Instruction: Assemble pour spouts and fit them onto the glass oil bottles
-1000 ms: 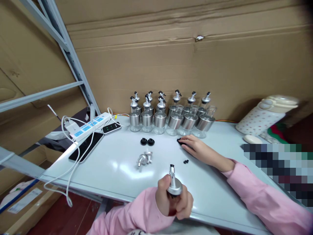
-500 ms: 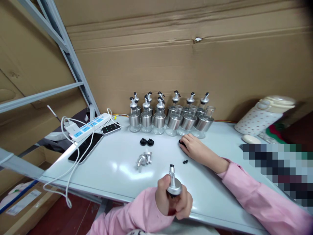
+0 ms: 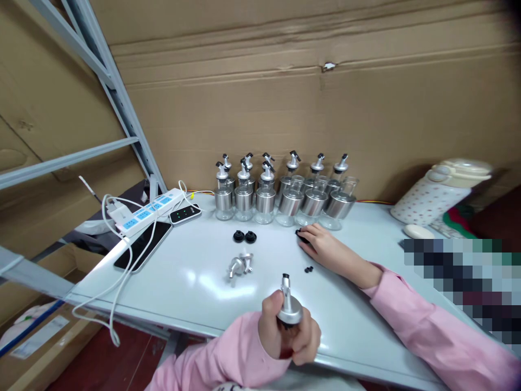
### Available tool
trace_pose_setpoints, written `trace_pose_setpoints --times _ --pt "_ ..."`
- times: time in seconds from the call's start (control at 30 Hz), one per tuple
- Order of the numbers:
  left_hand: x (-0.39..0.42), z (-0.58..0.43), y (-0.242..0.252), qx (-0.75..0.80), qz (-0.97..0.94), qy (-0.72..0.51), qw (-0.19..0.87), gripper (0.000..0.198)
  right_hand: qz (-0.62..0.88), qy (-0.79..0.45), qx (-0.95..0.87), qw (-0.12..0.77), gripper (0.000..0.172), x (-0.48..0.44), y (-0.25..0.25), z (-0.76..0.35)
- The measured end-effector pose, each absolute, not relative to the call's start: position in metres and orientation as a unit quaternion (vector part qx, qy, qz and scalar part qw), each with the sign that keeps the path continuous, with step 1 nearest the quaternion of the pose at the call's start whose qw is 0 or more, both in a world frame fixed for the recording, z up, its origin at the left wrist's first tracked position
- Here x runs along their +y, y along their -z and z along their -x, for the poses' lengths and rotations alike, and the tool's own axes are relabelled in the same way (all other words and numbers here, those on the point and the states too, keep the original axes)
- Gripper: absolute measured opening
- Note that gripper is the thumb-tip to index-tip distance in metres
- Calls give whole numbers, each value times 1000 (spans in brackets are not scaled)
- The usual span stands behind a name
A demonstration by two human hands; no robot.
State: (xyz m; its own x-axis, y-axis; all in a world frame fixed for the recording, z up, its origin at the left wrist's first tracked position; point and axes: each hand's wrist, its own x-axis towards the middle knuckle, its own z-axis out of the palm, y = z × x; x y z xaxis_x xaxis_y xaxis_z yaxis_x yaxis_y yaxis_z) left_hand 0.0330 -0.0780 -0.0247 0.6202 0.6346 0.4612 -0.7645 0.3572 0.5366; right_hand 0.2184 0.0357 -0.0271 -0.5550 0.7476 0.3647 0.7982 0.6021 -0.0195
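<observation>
My left hand [image 3: 290, 334] is closed around a silver pourer top [image 3: 290, 310] with a black tip, held upright over the table's front edge. My right hand [image 3: 319, 245] rests on the table with its fingers closed on a small black part [image 3: 301, 235], mostly covered by the fingertips. Two tiny black pieces [image 3: 309, 269] lie just below that hand. Two round black caps [image 3: 245, 237] sit side by side left of centre, and silver spout pieces [image 3: 241, 265] lie in front of them. Several glass bottles with metal sleeves [image 3: 265, 202] stand behind, some with pourers, some with bare necks.
On the left are a power strip [image 3: 150, 209], a black phone [image 3: 143, 247], a small device [image 3: 185, 214] and white cables. A dotted white flask [image 3: 431, 195] and a white oval object [image 3: 418, 232] are on the right. Cardboard [image 3: 260, 108] stands behind the table.
The black part under my right fingertips has shifted slightly left and shows a little more. My left hand keeps its place with the pourer top.
</observation>
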Motion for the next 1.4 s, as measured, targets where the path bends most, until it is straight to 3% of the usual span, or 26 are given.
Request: trace_pose_setpoints --times 0.5,0.77,1.17,1.4 --pt "-78 -32 19 -50 -378 -415 826 63 419 109 -889 147 29 24 19 -203" --pt "-78 -33 21 -79 -374 -425 820 63 407 82 -896 161 26 25 22 -206" --pt "-79 -33 25 -56 -363 -427 826 63 441 -19 -860 256 25 33 24 -225" --pt "-79 -33 16 -114 -375 -438 809 60 419 -38 -875 240 22 32 22 -237"
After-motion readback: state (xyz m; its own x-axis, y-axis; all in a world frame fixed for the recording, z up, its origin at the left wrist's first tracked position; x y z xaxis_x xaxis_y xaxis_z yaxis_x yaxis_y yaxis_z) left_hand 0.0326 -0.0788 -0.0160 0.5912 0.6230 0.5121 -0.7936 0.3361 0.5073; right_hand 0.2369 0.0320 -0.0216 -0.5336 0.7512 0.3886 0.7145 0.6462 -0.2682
